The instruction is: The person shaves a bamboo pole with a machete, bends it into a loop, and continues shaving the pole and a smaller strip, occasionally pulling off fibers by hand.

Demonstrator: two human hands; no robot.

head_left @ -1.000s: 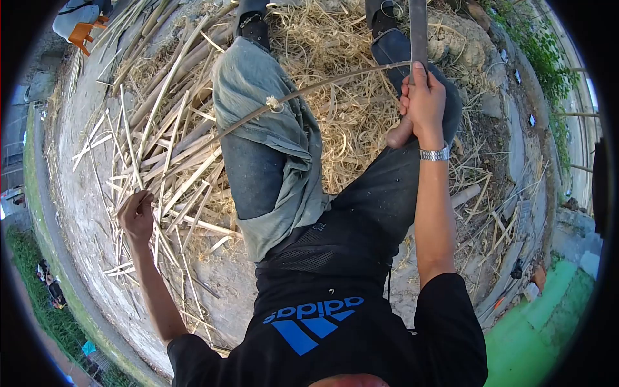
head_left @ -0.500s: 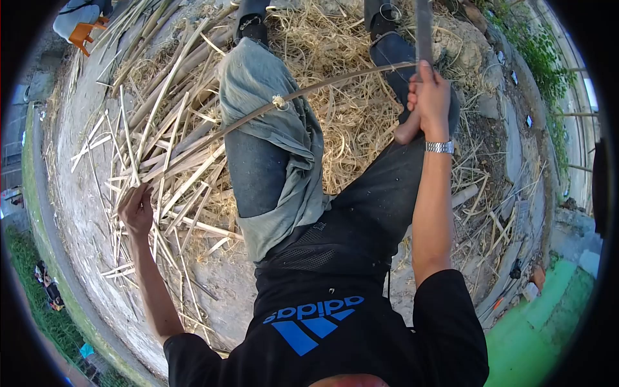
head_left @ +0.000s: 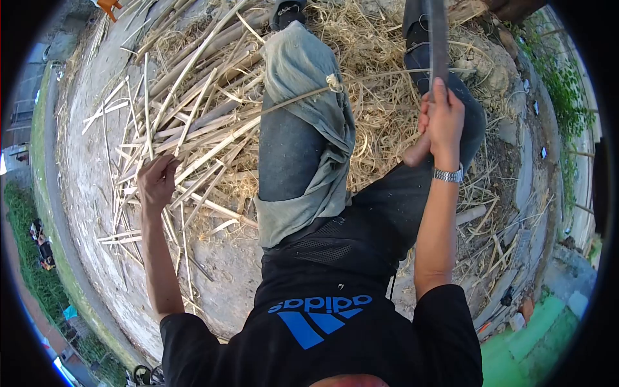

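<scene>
In my right hand (head_left: 443, 119) is a long-bladed knife (head_left: 438, 39), its wooden handle wrapped by my fingers and its blade pointing away from me. A thin bamboo strip (head_left: 296, 100) runs across my cloth-covered left knee and passes by the blade near my right hand. The strip's other end leads toward my left hand (head_left: 158, 182), whose fingers are curled closed around it. Part of the strip is hard to follow against the pile. The grey-green cloth (head_left: 300, 61) lies over my left leg under the strip.
Split bamboo pieces (head_left: 187, 138) lie in a loose pile on the ground to the left. Curly shavings (head_left: 371, 122) cover the ground between and around my legs. Part of an orange stool (head_left: 108, 6) shows at the upper left. Green plants (head_left: 567, 103) stand at the right.
The view has shifted, so my legs and the pile appear farther right. The bamboo strip now extends past the blade on the right, and looks thinner. Both hands keep their grips.
</scene>
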